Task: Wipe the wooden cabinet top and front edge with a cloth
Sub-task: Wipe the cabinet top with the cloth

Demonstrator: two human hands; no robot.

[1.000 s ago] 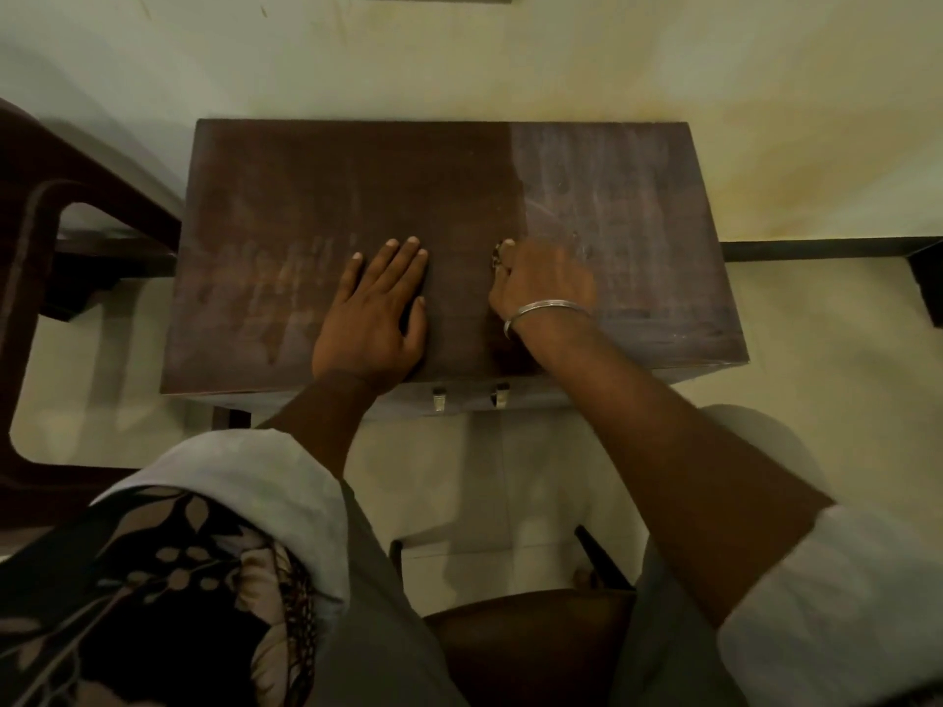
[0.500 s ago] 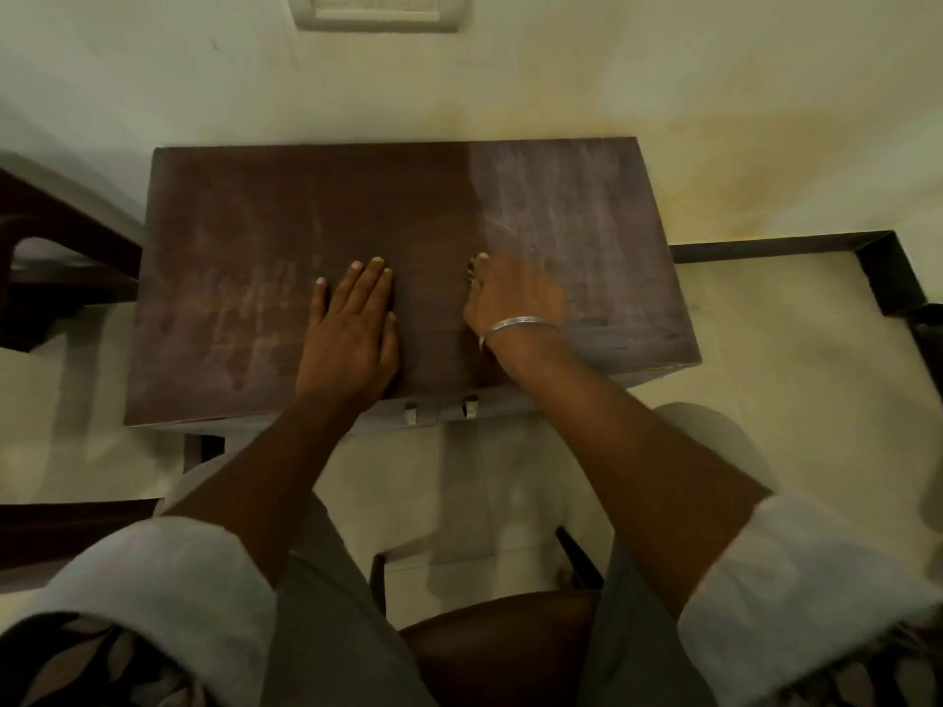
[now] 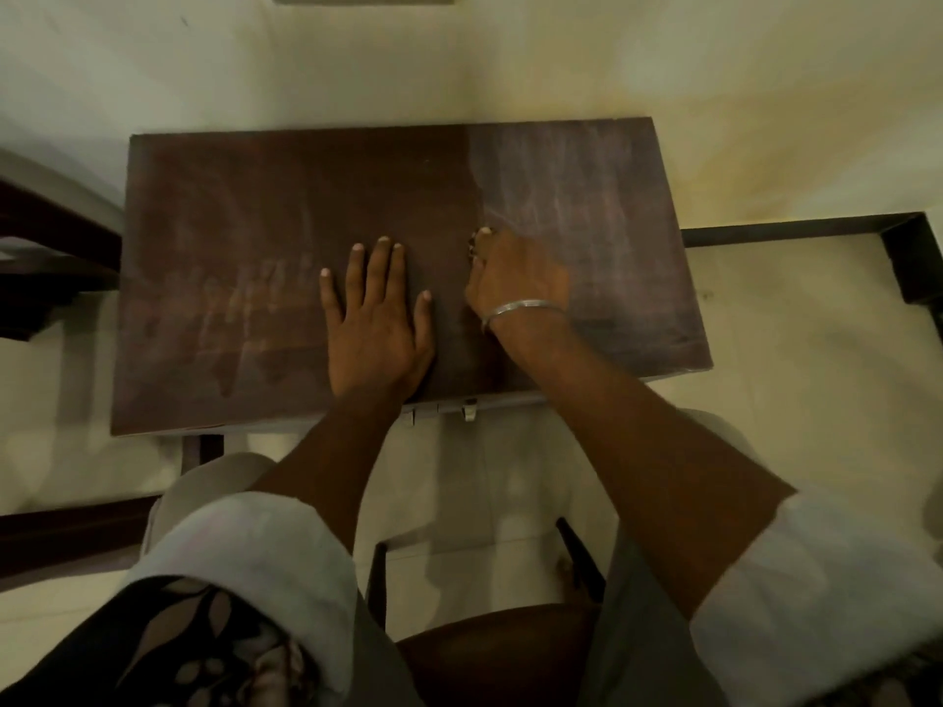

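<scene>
Closest in, two rolled pale cuffs (image 3: 255, 563) frame a brown chair seat (image 3: 490, 650) over a light tiled floor (image 3: 791, 349). Both bare forearms reach forward to the wooden cabinet top (image 3: 245, 196).

The left hand (image 3: 375, 324) lies flat near the middle of the front edge (image 3: 286, 425), with its fingers straight and slightly spread and its palm down on the wood. Just to its right, the right hand (image 3: 515, 283), with a thin metal bangle (image 3: 525, 307) at the wrist, rests on the top with its fingers bent forward. Whether it is holding a cloth I cannot tell.

Small metal catches (image 3: 469, 408) hang under the front edge between the wrists. The right end of the top looks paler and streaked, and dull smears mark the left part.

Behind stands a cream wall (image 3: 510, 58) with yellowish staining. A dark skirting (image 3: 791, 229) runs off to the right, and dark furniture (image 3: 51, 237) sits beside the left edge.
</scene>
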